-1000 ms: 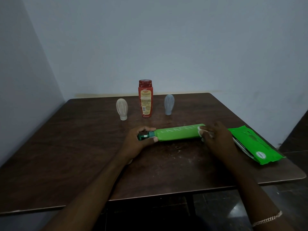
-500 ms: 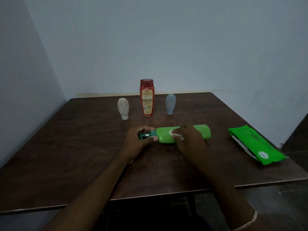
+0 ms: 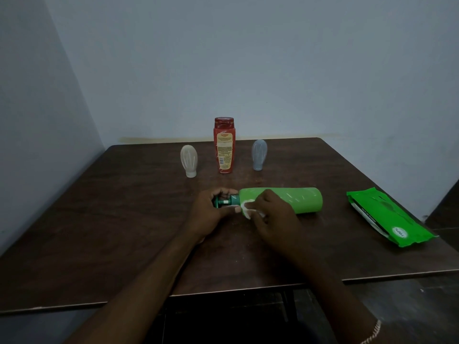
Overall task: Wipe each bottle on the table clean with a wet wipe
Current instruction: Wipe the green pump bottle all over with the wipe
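Observation:
A bright green bottle [image 3: 295, 200] lies on its side across the middle of the dark wooden table [image 3: 124, 232], its dark green pump head pointing left. My left hand [image 3: 211, 212] grips that pump head. My right hand [image 3: 270, 214] holds a crumpled white wet wipe [image 3: 248, 207] against the bottle's shoulder, just right of the pump. Behind, a red bottle [image 3: 224, 145] stands upright between a clear squeeze bottle [image 3: 189, 160] on the left and a grey-blue squeeze bottle [image 3: 259, 154] on the right, both resting on their caps.
A green pack of wet wipes [image 3: 387, 217] lies flat near the table's right edge. The table sits in a corner, with pale walls behind and to the left. Dark floor shows past the front and right edges.
My right hand has slid the wipe leftward along the green bottle, from its base end to the shoulder by the pump. My left hand has kept its grip on the pump head.

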